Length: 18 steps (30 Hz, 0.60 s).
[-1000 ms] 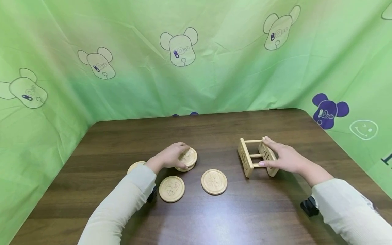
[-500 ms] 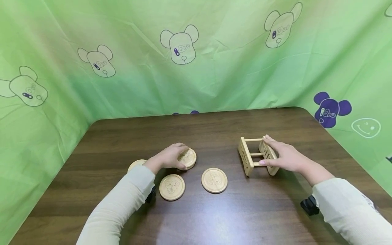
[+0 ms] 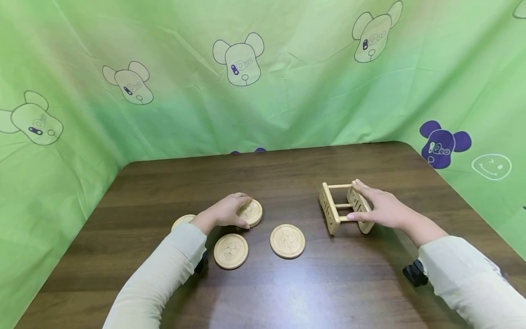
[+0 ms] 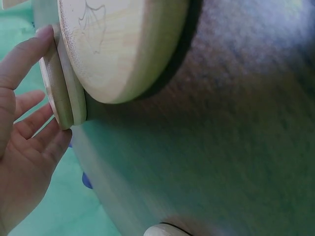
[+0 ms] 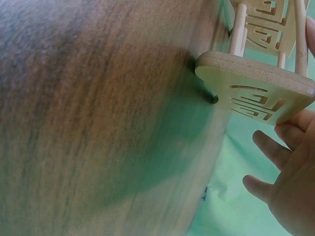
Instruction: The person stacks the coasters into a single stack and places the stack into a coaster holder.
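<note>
Left hand [image 3: 224, 212] pinches stacked coasters [image 3: 252, 211], perhaps only upper; right hand [image 3: 381, 209] grips coaster rack [image 3: 329, 210], unfilled, at their three o'clock; loose coasters [image 3: 287, 241] at four, seven, nine.

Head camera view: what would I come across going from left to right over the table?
A partly hidden wooden coaster, the nearest round coaster, two stacked coasters gripped by the left hand, another wooden coaster, a wooden rack, the right hand, the right sleeve.
</note>
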Available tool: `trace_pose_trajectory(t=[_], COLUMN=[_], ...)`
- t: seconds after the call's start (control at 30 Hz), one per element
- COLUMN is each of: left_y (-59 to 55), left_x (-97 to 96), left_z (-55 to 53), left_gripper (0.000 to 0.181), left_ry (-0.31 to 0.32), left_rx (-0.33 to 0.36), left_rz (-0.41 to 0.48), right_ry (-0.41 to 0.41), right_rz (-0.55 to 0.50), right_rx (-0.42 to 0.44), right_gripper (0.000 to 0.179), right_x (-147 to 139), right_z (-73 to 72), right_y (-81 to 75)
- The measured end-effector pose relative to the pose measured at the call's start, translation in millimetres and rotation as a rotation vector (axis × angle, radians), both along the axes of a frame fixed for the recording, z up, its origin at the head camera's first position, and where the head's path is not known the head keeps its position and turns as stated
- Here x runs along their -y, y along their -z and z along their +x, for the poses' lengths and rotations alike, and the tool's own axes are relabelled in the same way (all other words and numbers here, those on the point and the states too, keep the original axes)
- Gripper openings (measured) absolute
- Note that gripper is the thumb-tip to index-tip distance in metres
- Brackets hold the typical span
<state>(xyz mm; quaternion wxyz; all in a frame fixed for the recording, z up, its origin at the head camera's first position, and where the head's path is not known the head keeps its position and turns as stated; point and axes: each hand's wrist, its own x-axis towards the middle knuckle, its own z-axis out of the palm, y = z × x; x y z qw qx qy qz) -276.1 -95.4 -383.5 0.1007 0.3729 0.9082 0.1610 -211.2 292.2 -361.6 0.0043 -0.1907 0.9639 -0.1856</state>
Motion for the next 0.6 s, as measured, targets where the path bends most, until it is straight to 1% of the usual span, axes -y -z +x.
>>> trace_pose_trajectory(t=[0.13, 0.37, 0.6], left_y=[-1.4, -6.2, -11.0], left_x=[0.8, 5.6, 14.0], left_z=[0.8, 3.0, 5.5], left_gripper=[0.075, 0.077, 0.076], left_ry=[-0.004, -0.035, -0.013], left_rx=[0.016, 0.028, 0.006], left_rz=[0.015, 0.043, 0.059], right_ry=[0.003, 0.001, -0.001], right_rz=[0.000, -0.002, -0.004], right_rx=[-0.005, -0.003, -0.003], right_gripper=[0.089, 0.090, 0.090], right_x=[-1, -1, 0], right_z=[-0.1, 0.0, 1.0], right_y=[1.5, 0.1, -0.9])
